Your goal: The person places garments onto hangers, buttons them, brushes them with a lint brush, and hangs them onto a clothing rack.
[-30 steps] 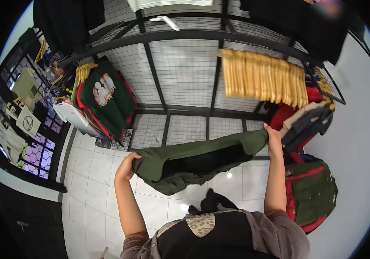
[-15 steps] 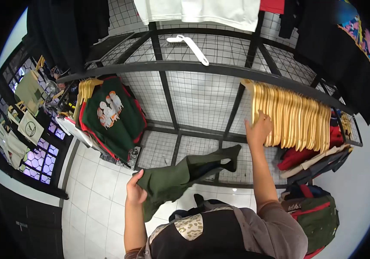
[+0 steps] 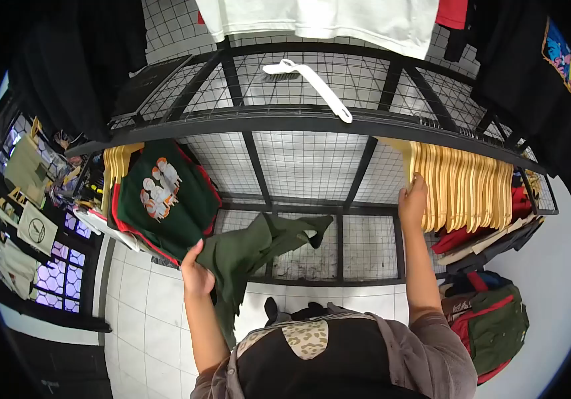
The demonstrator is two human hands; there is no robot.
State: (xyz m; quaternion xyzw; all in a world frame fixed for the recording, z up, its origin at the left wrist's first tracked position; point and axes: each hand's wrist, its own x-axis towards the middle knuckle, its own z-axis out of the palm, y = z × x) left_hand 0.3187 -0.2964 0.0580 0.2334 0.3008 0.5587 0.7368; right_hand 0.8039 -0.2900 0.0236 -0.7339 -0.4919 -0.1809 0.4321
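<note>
Head view, with the rounded lens border blacking out the corners: the left hand [image 3: 197, 276] is clamped on the edge of a dark green garment [image 3: 235, 253], its thumb on the near face and the other fingers largely hidden. The cloth hangs in folds between that hand and the rack's lower mesh, its lower end slipping out of sight near the forearm, so its cut is hard to make out.

The right hand [image 3: 414, 201] is raised against the nearest of the wooden hangers [image 3: 462, 189], fingers bent; whether they have closed on it I cannot tell. The black bar [image 3: 299, 124] covers the tops of the hangers, although some dark hooks show behind it.

Above, a white brush [image 3: 319, 90] lies on the mesh shelf [image 3: 359, 70], bristles partly covered by its head. A white shirt [image 3: 325, 18] is cut off by the top edge. Lower right, a green-and-red jacket [image 3: 498, 326] is visible, its support unclear.
</note>
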